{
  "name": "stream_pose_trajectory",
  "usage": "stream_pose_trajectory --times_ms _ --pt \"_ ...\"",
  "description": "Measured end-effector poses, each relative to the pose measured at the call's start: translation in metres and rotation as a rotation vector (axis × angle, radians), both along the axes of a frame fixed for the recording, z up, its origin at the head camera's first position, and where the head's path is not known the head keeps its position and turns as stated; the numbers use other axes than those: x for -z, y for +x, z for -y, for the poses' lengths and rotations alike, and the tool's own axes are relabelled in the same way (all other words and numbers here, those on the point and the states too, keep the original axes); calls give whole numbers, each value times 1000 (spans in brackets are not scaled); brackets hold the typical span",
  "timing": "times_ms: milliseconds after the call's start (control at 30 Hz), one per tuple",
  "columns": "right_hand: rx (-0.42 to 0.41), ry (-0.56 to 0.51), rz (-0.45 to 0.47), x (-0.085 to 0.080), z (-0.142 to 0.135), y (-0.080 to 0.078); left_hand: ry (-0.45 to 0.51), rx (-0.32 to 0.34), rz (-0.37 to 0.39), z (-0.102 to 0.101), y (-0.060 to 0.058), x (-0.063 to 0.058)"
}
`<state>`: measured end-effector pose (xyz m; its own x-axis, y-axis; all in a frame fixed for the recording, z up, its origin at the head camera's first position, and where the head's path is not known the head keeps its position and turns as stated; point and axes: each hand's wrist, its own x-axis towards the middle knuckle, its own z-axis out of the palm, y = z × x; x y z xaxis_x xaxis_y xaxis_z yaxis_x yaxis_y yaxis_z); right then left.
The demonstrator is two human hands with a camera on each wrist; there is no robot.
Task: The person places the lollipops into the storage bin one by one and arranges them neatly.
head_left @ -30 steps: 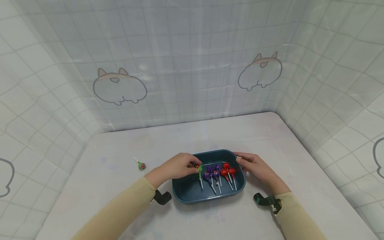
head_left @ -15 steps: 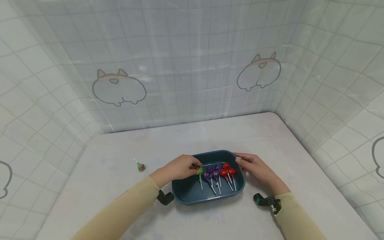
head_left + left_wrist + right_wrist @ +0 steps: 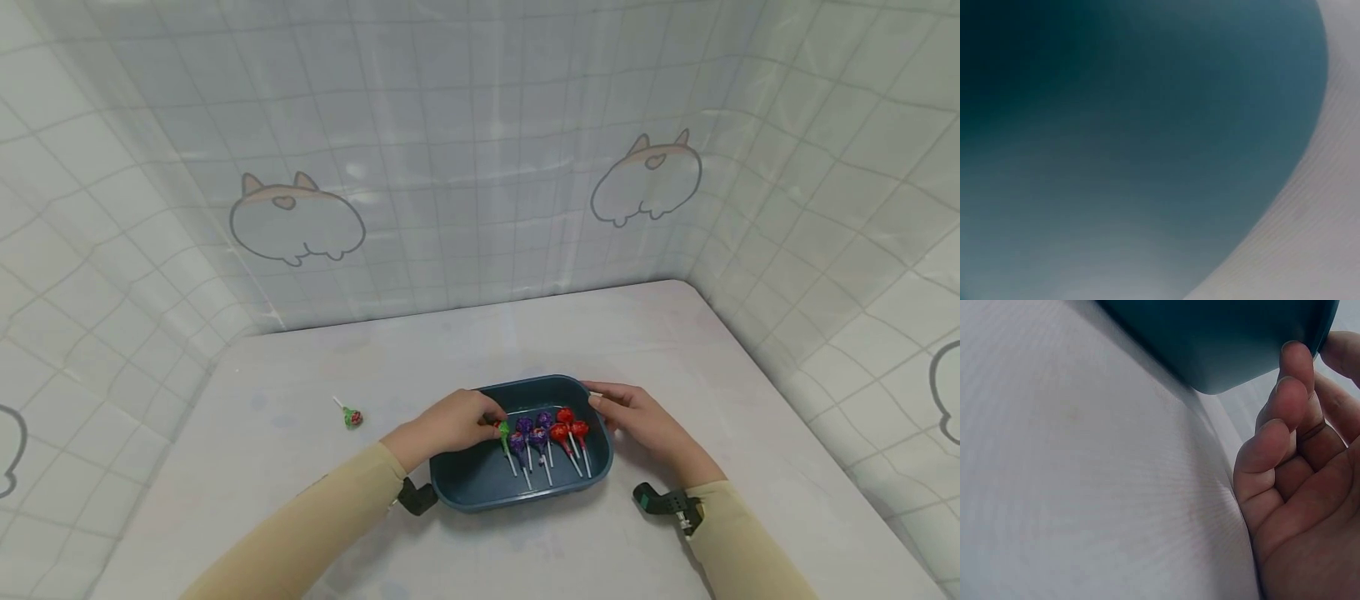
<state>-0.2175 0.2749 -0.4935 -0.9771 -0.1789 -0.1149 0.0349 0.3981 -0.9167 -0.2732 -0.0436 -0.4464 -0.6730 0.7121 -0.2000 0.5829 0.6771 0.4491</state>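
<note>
Inside a dark blue tray (image 3: pixel 472 479), my left hand (image 3: pixel 454 423) pinches a green-wrapped lollipop (image 3: pixel 506 435) near its head, its white stick slanting down toward the front. Just right of it lie several purple lollipops (image 3: pixel 517 446), then red lollipops (image 3: pixel 559 432) beside the right wall. My right hand (image 3: pixel 639 418) grips the tray's right end, thumb at the rim and fingers outside. In the right wrist view, the curled fingers (image 3: pixel 1266 447) meet the tray's outer wall (image 3: pixel 1235 365). The left wrist view holds only the blurred tray (image 3: pixel 1210 125) and white cloth.
Another green lollipop (image 3: pixel 352 417) lies on the white-covered table (image 3: pixel 315 358), left of the tray. Grid-patterned curtains (image 3: pixel 480 167) with cartoon animals enclose the back and both sides. A black wrist camera (image 3: pixel 417 497) sits close by the tray's left end.
The left hand has shifted slightly right with the green lollipop, whose stick now slants to the right against the purple ones. The leftmost purple lollipop's stick has turned. The right hand stays put.
</note>
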Motion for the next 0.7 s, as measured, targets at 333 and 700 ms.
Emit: stream_pose_trajectory --times_ms 333,700 --pt "-11 -21 -7 -1 1 -1 -16 10 -28 -1 2 0" --pt "-2 -11 2 -1 1 0 -11 16 3 -1 1 2"
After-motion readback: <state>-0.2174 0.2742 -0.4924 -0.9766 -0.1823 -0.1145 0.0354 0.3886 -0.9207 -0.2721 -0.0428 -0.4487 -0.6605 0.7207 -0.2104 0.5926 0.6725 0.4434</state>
